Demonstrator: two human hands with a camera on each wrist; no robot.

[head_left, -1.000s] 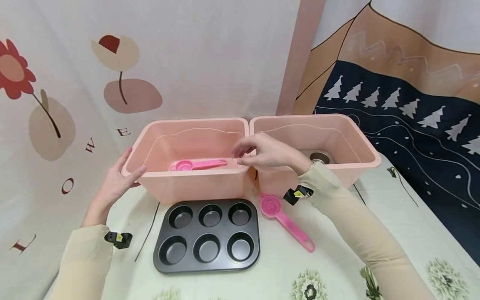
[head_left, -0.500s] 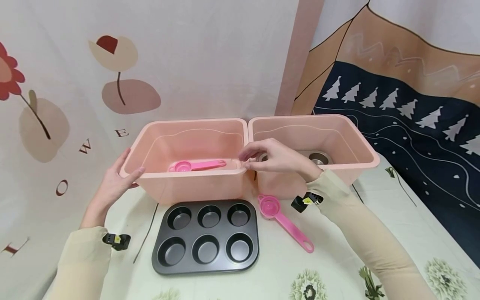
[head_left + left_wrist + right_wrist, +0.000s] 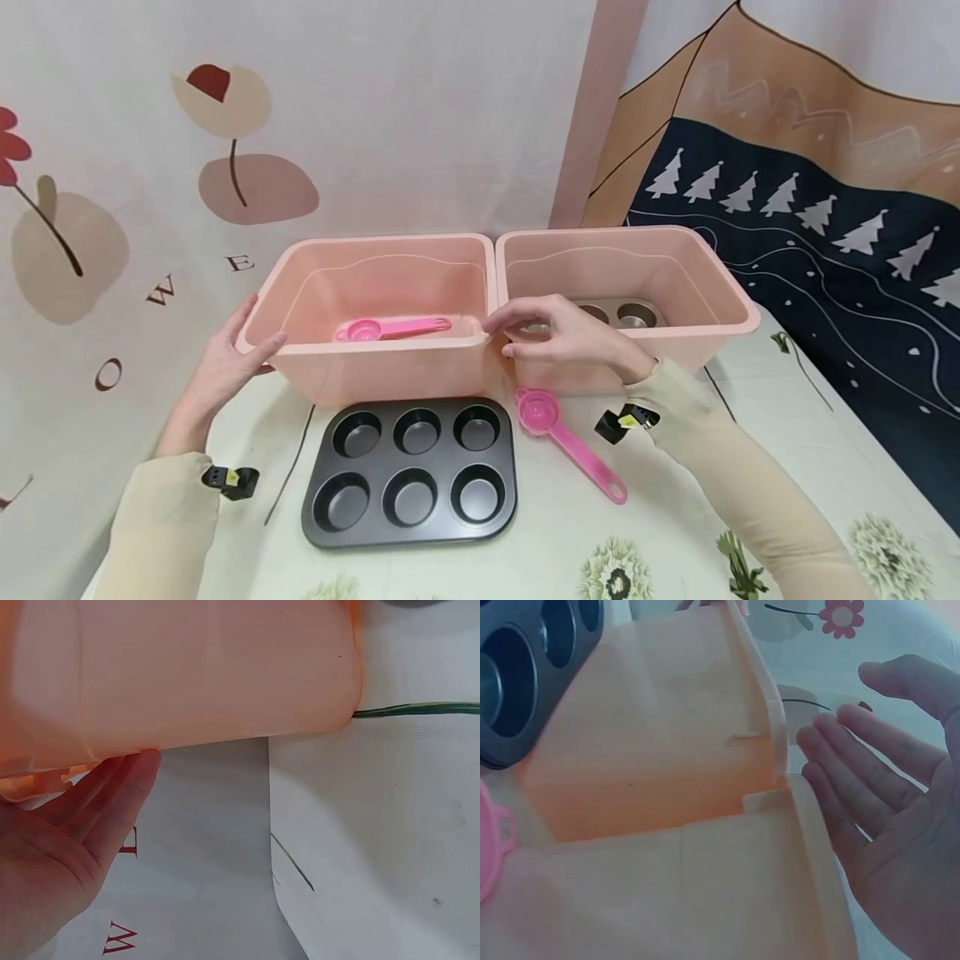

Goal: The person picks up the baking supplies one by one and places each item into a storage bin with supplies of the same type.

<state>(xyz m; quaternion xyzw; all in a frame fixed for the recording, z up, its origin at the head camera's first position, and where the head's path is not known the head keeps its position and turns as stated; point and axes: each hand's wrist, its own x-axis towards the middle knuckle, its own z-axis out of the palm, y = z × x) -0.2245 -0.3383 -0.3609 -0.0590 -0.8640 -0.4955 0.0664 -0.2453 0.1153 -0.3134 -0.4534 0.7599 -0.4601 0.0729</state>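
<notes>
At the left end of the left pink bin (image 3: 375, 358), my left hand (image 3: 228, 367) rests with straight fingers on the outer wall and the thumb by the rim. The left wrist view shows those fingers (image 3: 127, 802) against the pink plastic. My right hand (image 3: 570, 333) hovers above the front rim where the two bins meet, holding nothing. Whether its fingertips touch the rim I cannot tell. Inside the left bin lies a pink egg separator (image 3: 393, 328). A muffin tin (image 3: 636, 315) sits in the right pink bin (image 3: 720, 327), partly hidden behind the right hand.
A dark six-cup muffin tin (image 3: 408, 475) lies on the cloth before the left bin. To its right is another pink egg separator (image 3: 573, 446), handle pointing toward the front right. A printed curtain (image 3: 420, 125) hangs close behind the bins.
From above the left bin's front right corner, my right hand has moved rightward and slightly nearer, toward the right bin. My left hand has stayed at the left bin's end.
</notes>
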